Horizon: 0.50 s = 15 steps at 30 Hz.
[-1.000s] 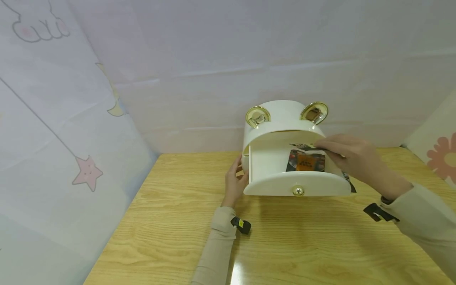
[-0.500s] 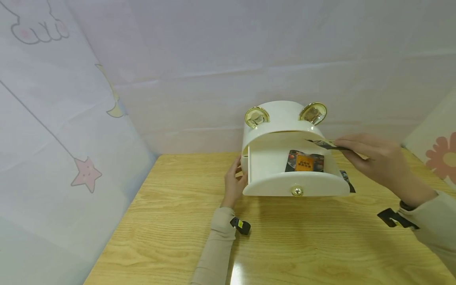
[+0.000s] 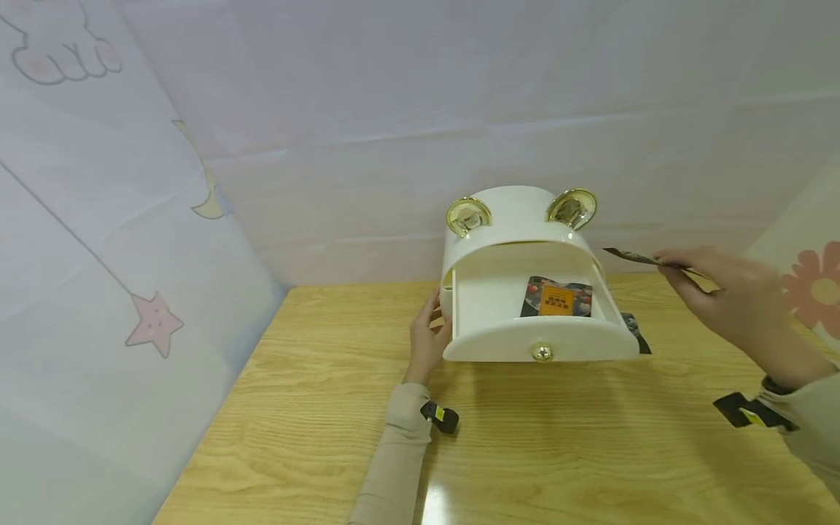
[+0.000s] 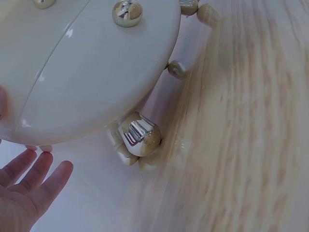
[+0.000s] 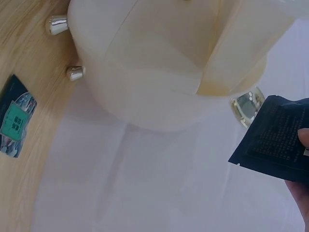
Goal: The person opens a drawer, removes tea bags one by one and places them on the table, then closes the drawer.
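Observation:
A white rounded box (image 3: 518, 208) with two gold-rimmed ears stands with its drawer (image 3: 485, 343) pulled out. Inside the drawer lies a dark packet with an orange label (image 3: 558, 300). My left hand (image 3: 428, 339) rests against the box's left side; in the left wrist view its fingers (image 4: 36, 176) are fairly straight at the white body. To the right of the box, my right hand (image 3: 735, 295) pinches another dark packet (image 3: 633, 257) in the air. The right wrist view shows that packet (image 5: 275, 137) with the thumb on it.
Another packet with a green label (image 5: 15, 121) lies on the wooden table (image 3: 315, 408) at the right of the box, partly hidden in the head view. Small gold feet (image 4: 140, 135) hold the box up. A patterned cloth wall (image 3: 367, 146) stands behind.
My right hand has moved right, carrying its packet from above the drawer to beyond the box's right side. The left hand has stayed at the box.

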Tool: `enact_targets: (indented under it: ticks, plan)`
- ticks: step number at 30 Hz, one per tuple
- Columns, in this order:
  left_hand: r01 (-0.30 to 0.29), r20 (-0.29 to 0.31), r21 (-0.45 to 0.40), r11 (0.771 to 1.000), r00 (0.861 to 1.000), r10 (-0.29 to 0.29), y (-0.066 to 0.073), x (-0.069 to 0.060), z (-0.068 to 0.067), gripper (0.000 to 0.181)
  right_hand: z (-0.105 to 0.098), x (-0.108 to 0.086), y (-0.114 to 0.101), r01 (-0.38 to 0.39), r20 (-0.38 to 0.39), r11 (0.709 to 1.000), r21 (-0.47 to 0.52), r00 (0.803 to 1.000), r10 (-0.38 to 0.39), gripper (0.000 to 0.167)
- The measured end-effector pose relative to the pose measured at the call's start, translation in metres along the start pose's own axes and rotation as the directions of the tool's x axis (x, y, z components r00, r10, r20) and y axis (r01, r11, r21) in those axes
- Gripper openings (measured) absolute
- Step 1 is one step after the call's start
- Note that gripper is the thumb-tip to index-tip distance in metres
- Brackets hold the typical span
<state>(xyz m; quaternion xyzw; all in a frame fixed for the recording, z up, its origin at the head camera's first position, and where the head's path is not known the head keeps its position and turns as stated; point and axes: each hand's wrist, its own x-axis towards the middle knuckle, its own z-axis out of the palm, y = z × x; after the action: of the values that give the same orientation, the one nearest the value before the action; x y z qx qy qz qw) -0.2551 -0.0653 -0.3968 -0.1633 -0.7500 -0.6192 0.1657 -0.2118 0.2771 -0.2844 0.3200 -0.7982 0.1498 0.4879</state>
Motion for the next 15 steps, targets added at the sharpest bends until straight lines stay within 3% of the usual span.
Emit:
enact_targets:
  ticks: [4, 10, 15]
  plan:
    - [0.007, -0.013, -0.020, 1.000, 1.000, -0.007, -0.001, 0.000, 0.002, 0.052, -0.004, -0.008, 0.010, -0.006, 0.007, 0.998, -0.063, 1.000, 0.007, 0.061]
    - [-0.006, -0.036, -0.002, 1.000, 0.999, 0.006, -0.004, -0.001, 0.004, 0.051, -0.005, -0.017, 0.024, 0.004, 0.023, 0.997, -0.079, 1.000, -0.002, 0.056]
    - [-0.018, -0.038, 0.028, 0.999, 0.999, 0.019, -0.004, -0.002, 0.004, 0.050, -0.004, -0.028, 0.035, -0.024, 0.092, 0.996, -0.087, 0.995, 0.032, 0.059]
